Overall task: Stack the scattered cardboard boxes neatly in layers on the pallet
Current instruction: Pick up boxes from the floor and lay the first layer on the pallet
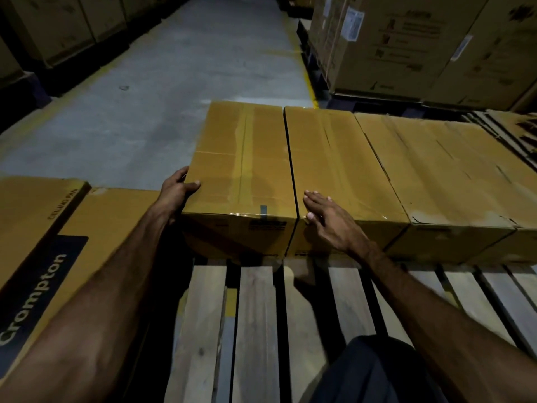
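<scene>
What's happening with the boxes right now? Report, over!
Left hand grips the end box at its corner. Right hand lies flat on the next box. Three boxes in a row on the pallet. Nothing in the way.

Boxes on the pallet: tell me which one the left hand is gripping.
The leftmost box in the row; the left hand grips its near-left corner. The right hand rests on the middle box.
</scene>
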